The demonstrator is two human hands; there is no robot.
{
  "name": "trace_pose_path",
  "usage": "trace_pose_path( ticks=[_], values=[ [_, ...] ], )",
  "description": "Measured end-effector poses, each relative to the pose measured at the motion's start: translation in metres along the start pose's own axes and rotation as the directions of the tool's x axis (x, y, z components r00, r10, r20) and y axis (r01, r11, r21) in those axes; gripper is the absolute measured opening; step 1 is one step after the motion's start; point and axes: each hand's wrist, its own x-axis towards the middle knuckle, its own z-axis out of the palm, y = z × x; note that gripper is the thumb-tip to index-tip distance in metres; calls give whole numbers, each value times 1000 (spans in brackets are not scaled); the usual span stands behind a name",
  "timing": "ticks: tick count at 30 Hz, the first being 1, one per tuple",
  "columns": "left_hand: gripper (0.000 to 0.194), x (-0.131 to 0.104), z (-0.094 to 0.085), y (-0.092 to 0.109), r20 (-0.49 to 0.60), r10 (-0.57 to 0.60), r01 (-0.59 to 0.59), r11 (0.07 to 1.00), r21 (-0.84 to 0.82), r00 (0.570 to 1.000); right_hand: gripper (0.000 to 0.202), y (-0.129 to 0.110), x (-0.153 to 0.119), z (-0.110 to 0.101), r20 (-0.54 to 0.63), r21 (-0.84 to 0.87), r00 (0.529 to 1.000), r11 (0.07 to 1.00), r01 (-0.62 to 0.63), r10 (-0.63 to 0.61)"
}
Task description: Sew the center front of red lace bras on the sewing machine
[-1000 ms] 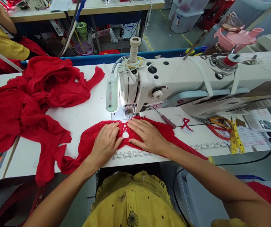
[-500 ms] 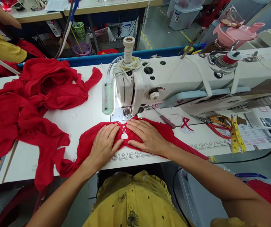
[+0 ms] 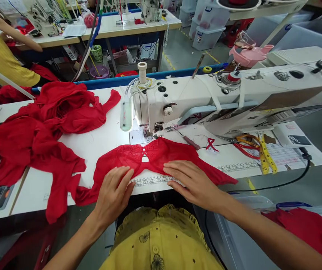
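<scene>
A red lace garment (image 3: 161, 150) lies spread on the white sewing table (image 3: 73, 144), just in front of the sewing machine (image 3: 149, 108). Crossed straps and a small gap mark its middle. My left hand (image 3: 116, 189) is over the garment's lower left edge, fingers extended and slightly curved, holding nothing. On the right, my right hand (image 3: 190, 182) is at the lower edge with its fingers spread, also holding nothing. Whether the fingertips touch the cloth is hard to tell. A printed ruler strip (image 3: 152, 180) shows between my hands.
More red fabric (image 3: 37, 138) is heaped at the left. Right of the garment are a dark-handled tool (image 3: 191, 143), a red ribbon loop (image 3: 211, 144), orange-handled scissors (image 3: 246, 140) and a yellow tape measure (image 3: 265, 155). A person in yellow (image 3: 6, 56) works at the upper left.
Both hands have drawn back from the garment's middle toward the table's front edge, uncovering the lace and the crossed straps. The camera view has shifted a little.
</scene>
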Motion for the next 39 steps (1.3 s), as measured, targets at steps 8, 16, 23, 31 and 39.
trace_pose_path(
  ticks=[8, 16, 23, 31, 39],
  values=[
    [40, -18, -9, 9, -84, -3, -2, 998, -63, 996, 32, -3, -33, 3, -124, 13, 988, 996, -89, 90],
    [29, 22, 1, 9, -54, 19, -27, 989, -148, 998, 29, -4, 8, 9, -85, 30, 996, 999, 29, -26],
    [30, 11, -1, 11, -34, -3, -1, 989, -146, 999, 24, -6, 7, 11, -3, 7, 999, 999, 42, -42],
    [40, -25, 3, 19, -119, -46, 30, 990, -134, 992, 30, -2, -25, 9, -59, 20, 998, 999, -26, 28],
    [44, -33, 7, 17, -159, -16, 7, 998, -57, 987, 31, -4, -37, 7, -93, 3, 995, 999, -39, 39]
  ],
)
